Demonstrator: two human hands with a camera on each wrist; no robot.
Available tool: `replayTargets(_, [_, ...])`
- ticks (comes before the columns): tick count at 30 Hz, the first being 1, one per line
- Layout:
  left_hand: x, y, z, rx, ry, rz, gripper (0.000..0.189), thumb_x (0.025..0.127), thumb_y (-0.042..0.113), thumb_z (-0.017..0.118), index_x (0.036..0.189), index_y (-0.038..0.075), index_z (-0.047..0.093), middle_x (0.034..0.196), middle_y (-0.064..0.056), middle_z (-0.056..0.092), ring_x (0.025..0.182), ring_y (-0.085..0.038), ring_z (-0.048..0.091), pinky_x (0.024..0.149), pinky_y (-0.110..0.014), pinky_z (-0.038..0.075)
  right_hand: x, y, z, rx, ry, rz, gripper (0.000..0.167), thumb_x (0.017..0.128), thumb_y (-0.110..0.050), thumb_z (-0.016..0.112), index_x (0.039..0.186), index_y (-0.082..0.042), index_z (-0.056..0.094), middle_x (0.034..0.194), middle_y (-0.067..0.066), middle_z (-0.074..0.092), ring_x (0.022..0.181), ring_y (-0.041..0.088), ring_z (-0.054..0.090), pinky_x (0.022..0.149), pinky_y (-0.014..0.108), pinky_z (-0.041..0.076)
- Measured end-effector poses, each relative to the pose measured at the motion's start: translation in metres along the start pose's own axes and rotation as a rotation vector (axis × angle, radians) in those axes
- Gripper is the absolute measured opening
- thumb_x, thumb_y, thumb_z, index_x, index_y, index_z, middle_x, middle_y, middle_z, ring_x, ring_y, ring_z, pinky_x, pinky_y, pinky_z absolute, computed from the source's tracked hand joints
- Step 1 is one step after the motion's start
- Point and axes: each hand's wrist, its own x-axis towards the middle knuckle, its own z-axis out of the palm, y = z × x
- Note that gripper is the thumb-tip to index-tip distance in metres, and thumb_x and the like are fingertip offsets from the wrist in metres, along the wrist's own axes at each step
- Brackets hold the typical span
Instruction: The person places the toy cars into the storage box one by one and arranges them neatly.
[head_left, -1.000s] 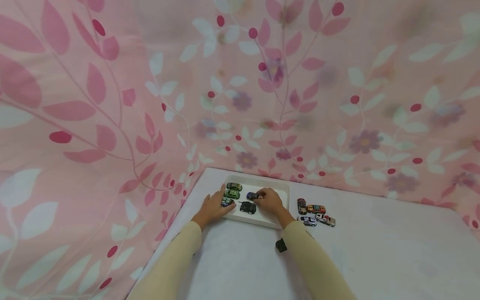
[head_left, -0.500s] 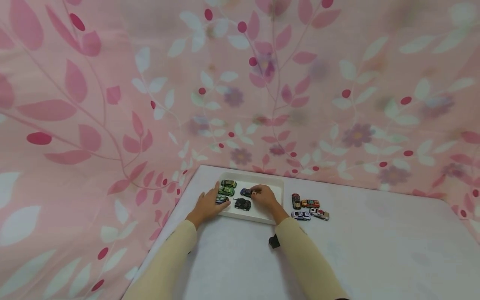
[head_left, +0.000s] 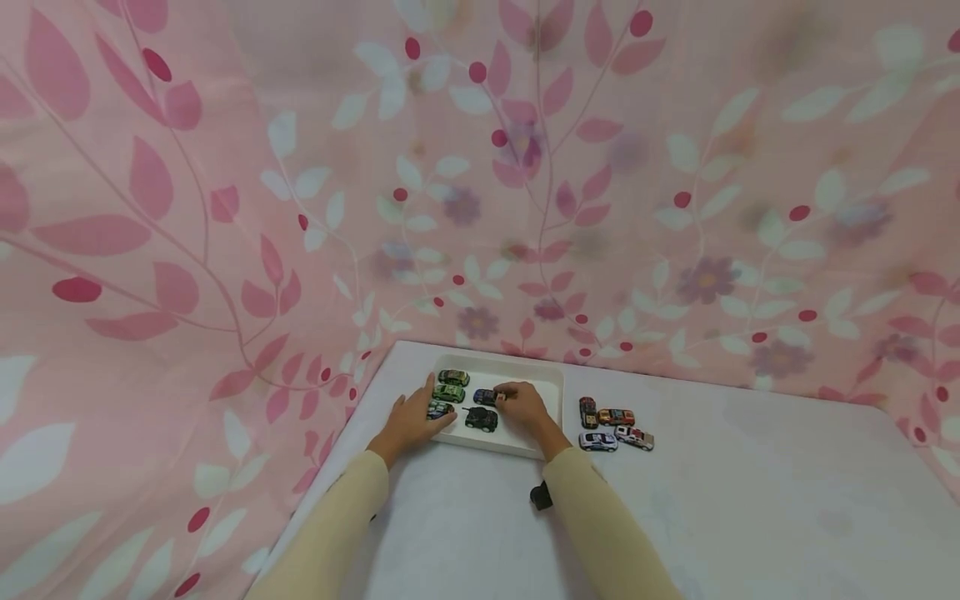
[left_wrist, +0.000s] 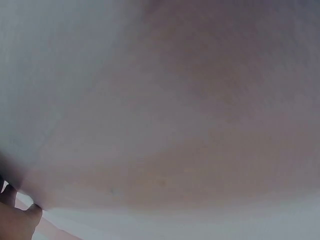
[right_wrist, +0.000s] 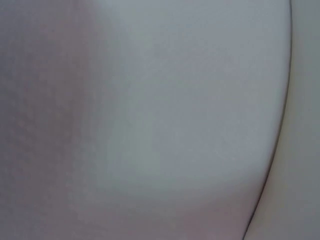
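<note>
In the head view a shallow white tray (head_left: 555, 379) holds several small toy cars. My right hand (head_left: 525, 408) reaches in from the right and pinches the back end of a blue toy car (head_left: 484, 397) low in the tray. My left hand (head_left: 408, 423) rests at the tray's left side, fingers extended along the rim and thumb across the front corner. By its fingers stand a yellow-green car (head_left: 453, 377), a green car (head_left: 449, 392) and a partly covered patterned car (head_left: 440, 410). A black toy vehicle (head_left: 481, 419) with a gun barrel stands in front of the blue one.
Right of the tray sit a dark red car (head_left: 588, 412), an orange car (head_left: 617, 417), a white car (head_left: 597, 442) and a white-red car (head_left: 634, 437). A black object (head_left: 540, 497) shows beside the right sleeve. Pink floral cloth (head_left: 480, 208) hangs behind the white table (head_left: 750, 500). Both wrist views are mostly blurred.
The head view has shifted slightly. The right hand stays at the blue toy car, which sits a little closer to the left row of cars; the left hand keeps its place at the tray.
</note>
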Motion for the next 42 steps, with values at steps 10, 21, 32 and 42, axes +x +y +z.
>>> replayTargets(10, [0.007, 0.003, -0.006, 0.018, 0.034, 0.001, 0.100, 0.091, 0.063, 0.055, 0.160, 0.007, 0.008, 0.154, -0.018, 0.041, 0.144, -0.034, 0.038, 0.118, -0.065, 0.016, 0.004, -0.008, -0.005, -0.006, 0.035, 0.015, 0.028, 0.092, -0.012, 0.063, 0.119, -0.009, 0.072, 0.118, 0.013, 0.066, 0.112, 0.028, 0.059, 0.102, 0.048, 0.045])
replayTargets(21, [0.011, 0.004, -0.011, 0.013, 0.008, 0.006, 0.102, 0.091, 0.065, 0.054, 0.160, 0.008, 0.004, 0.156, -0.018, 0.039, 0.145, -0.034, 0.037, 0.119, -0.065, 0.013, 0.005, -0.011, -0.008, 0.016, 0.042, 0.030, 0.031, 0.092, -0.015, 0.062, 0.121, -0.006, 0.070, 0.117, 0.014, 0.064, 0.109, 0.028, 0.058, 0.100, 0.047, 0.045])
replayTargets(32, [0.010, 0.008, -0.004, 0.009, -0.012, 0.007, 0.101, 0.092, 0.064, 0.054, 0.159, 0.006, 0.006, 0.156, -0.018, 0.040, 0.145, -0.034, 0.037, 0.118, -0.065, 0.015, -0.003, -0.009, -0.030, -0.073, 0.075, -0.004, 0.062, 0.095, -0.041, 0.061, 0.146, -0.009, 0.046, 0.141, 0.023, 0.044, 0.122, 0.035, 0.054, 0.103, 0.052, 0.045])
replayTargets(42, [-0.004, 0.001, -0.002, 0.005, -0.013, -0.002, 0.099, 0.092, 0.063, 0.054, 0.159, 0.006, 0.007, 0.155, -0.018, 0.040, 0.145, -0.034, 0.037, 0.119, -0.064, 0.014, -0.024, 0.028, -0.100, -0.485, 0.181, -0.178, 0.080, 0.094, -0.060, 0.050, 0.158, -0.020, 0.024, 0.164, 0.023, 0.009, 0.144, 0.048, 0.030, 0.112, 0.070, 0.024])
